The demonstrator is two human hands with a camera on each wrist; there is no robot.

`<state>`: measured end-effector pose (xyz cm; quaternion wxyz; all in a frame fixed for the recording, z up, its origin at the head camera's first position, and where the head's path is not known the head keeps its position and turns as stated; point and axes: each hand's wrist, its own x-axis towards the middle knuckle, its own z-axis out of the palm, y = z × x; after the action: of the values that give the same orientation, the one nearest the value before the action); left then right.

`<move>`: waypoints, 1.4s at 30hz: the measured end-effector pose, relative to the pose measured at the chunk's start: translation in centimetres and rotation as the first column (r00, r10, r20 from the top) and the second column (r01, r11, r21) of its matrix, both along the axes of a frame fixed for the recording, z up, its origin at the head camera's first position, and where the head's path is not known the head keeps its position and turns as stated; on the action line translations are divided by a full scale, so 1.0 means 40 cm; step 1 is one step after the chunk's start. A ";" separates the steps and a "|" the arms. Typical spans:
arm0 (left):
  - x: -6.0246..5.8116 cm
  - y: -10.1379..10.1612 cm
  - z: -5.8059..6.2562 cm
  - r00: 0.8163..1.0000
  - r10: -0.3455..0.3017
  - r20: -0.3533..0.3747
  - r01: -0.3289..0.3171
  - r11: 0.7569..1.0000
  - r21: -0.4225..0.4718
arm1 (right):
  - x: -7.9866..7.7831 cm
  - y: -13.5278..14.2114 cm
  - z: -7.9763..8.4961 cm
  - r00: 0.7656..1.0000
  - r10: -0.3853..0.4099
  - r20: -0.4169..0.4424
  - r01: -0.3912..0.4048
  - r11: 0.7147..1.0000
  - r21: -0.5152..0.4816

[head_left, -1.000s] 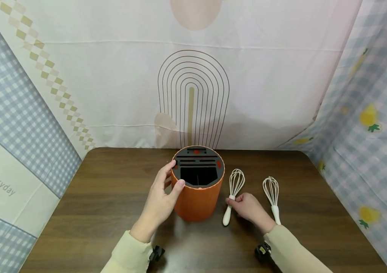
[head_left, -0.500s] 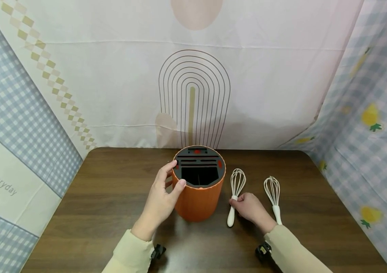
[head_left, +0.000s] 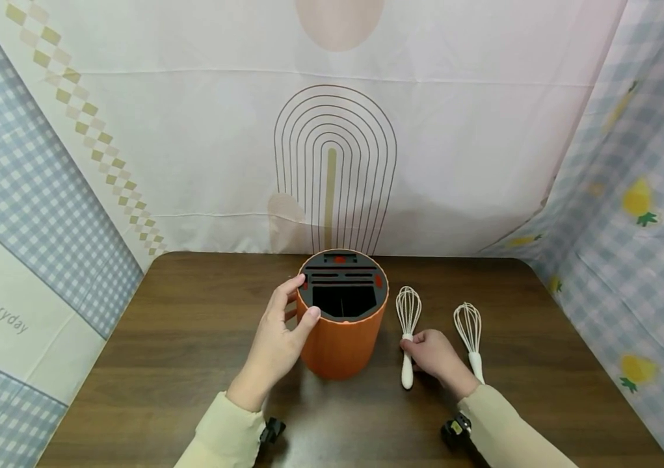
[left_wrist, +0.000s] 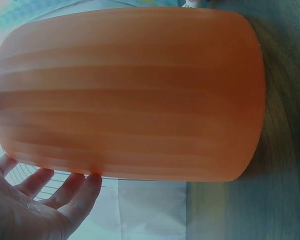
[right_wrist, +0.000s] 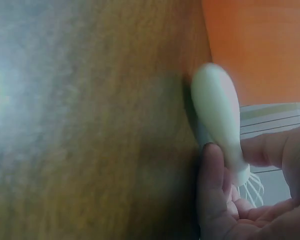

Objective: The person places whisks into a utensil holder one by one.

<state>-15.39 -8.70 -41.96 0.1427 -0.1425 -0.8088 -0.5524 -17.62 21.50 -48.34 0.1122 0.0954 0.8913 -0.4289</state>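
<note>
- The right hand (head_left: 438,356) pinches the nearer balloon whisk (head_left: 407,336) between thumb and finger, at the neck where the white handle meets the wires.
- This whisk is to the right of the orange utensil holder (head_left: 337,351), apart from it, with wires pointing away from the person and handle toward the person. It is low over the wooden table (head_left: 203,364); I cannot tell whether it touches the surface.
- The left hand (head_left: 273,344) grips the holder from its left side, the thumb at the front rim and the fingers along the outer wall. The holder stands upright, with a black slotted insert (head_left: 359,265) in its top.
- The second balloon whisk (head_left: 475,359) is to the right of the right hand; the end of its handle is hidden by the sleeve (head_left: 501,419).
- For good handling, I judge that the pinch at the neck should be firm, because the rounded handle looks smooth and may turn between the fingers.
- The left hand, in my opinion, needs only light, even pressure; a hard push at the rim could tilt the holder.
- The right forearm should better rise a little, so that the sleeve does not drag the second whisk.
</note>
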 end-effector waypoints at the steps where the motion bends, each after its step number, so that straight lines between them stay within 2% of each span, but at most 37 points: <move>1: 0.000 0.000 0.000 1.000 -0.003 -0.001 0.003 1.000 0.001 | 0.000 0.001 -0.002 1.000 -0.007 -0.002 0.007 1.000 -0.004; 5: 0.002 0.000 0.000 1.000 -0.011 -0.001 0.011 1.000 0.001 | 0.002 0.008 -0.004 1.000 -0.010 -0.003 0.010 1.000 -0.025; 10: 0.002 -0.001 -0.001 1.000 -0.004 0.011 0.004 1.000 0.000 | 0.003 0.019 0.010 1.000 0.003 -0.008 -0.004 0.993 -0.117; 13: 0.001 -0.002 -0.001 1.000 -0.004 0.007 0.004 1.000 -0.004 | 0.000 0.026 0.033 0.998 0.002 -0.055 -0.012 0.982 -0.187; 17: -0.001 -0.002 -0.002 1.000 -0.007 -0.003 0.007 1.000 -0.004 | -0.002 0.028 0.084 0.987 -0.012 -0.162 -0.029 0.967 -0.252; 22: -0.001 -0.002 -0.003 1.000 -0.009 0.001 0.009 1.000 -0.003 | 0.004 0.025 0.154 0.951 -0.032 -0.307 -0.064 0.953 -0.296; 26: -0.003 -0.002 -0.004 1.000 -0.009 -0.001 0.009 1.000 -0.006 | 0.008 0.023 0.201 0.910 -0.064 -0.410 -0.084 0.939 -0.334; 29: -0.004 -0.002 -0.004 1.000 -0.007 -0.008 0.007 1.000 -0.005 | 0.009 0.022 0.229 0.875 -0.078 -0.478 -0.095 0.940 -0.329; 32: -0.004 -0.001 -0.003 1.000 -0.003 -0.009 0.002 1.000 -0.004 | 0.009 0.021 0.251 0.850 -0.078 -0.521 -0.115 0.938 -0.328; 36: -0.003 -0.001 0.000 1.000 -0.003 -0.011 0.003 1.000 -0.011 | 0.008 0.018 0.268 0.836 -0.081 -0.543 -0.135 0.928 -0.346; 42: -0.004 -0.002 -0.002 1.000 -0.003 -0.006 0.003 1.000 -0.014 | 0.009 0.012 0.288 0.809 -0.122 -0.575 -0.125 0.920 -0.371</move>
<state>-15.56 -8.77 -42.05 0.1432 -0.1462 -0.8121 -0.5464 -17.26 21.98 -36.80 -0.1518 -0.0668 0.7779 -0.6061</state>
